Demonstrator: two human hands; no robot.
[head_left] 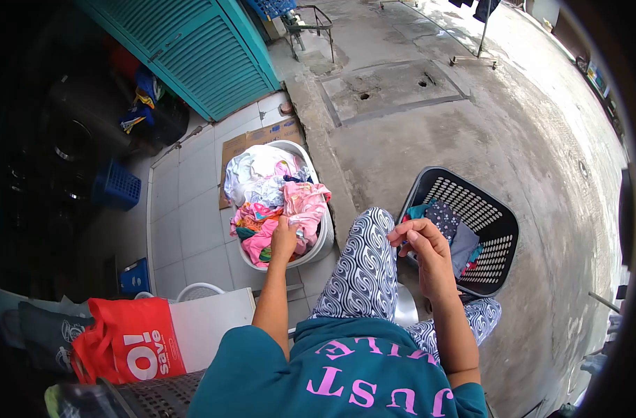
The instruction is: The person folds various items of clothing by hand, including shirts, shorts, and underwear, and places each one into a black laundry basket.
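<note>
Left hand (283, 240): reaches into the white tub (324, 240), fingers closed on the lower left edge of the pink garment (305, 202). Grip partly hidden by the back of the hand.

Garment: lies just beyond the left hand, at the tub's right side, its upper right corner over the rim. Well apart from the right hand, to its left.

Around it in the tub: white clothes (262, 164) on the far side; mixed pink and orange clothes (252, 223) to the left, beside the left hand.

Right hand (429, 254): raised, released; fingers loosely bent, thumb near the index finger. In view, it overlaps the near left side of the black basket (502, 240); contact cannot be told. Basket holds dark clothes (449, 221), including a dotted piece.

Tub stands partly on cardboard (280, 131), on tile (196, 202).
</note>
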